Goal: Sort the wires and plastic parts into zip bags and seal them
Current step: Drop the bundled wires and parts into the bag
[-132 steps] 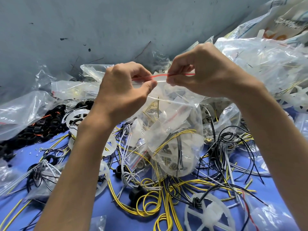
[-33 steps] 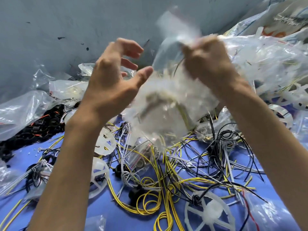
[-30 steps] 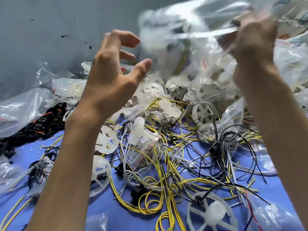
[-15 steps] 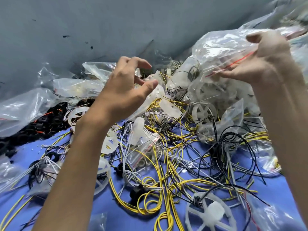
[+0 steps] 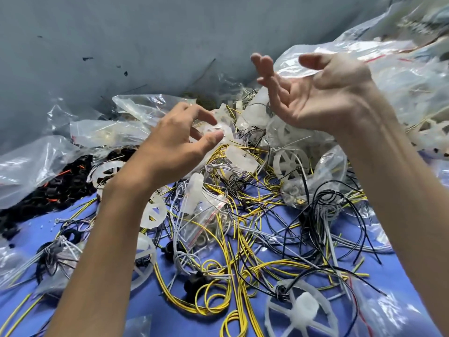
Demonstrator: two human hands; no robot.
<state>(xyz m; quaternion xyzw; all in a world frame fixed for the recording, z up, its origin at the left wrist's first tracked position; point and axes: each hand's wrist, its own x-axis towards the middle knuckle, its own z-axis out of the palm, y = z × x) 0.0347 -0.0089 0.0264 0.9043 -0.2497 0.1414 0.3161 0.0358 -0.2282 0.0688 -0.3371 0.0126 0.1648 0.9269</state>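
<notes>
Both hands, left (image 5: pixel 175 144) and right (image 5: pixel 323 93), spread and empty above the wires (image 5: pixel 218 283); behind the right, a bag (image 5: pixel 401 76) of plastic wheels.

Two bare hands raised, fingers spread, holding nothing: left hand (image 5: pixel 179 139), right hand (image 5: pixel 315 93). Below, yellow wires (image 5: pixel 218 283) tangled on blue cloth (image 5: pixel 401 276). Far right, heaped zip bags (image 5: pixel 408 76).

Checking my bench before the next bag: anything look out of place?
Nothing damaged. Yellow wires and black wires lie tangled with white plastic wheels across the blue surface. Both hands are empty.
</notes>
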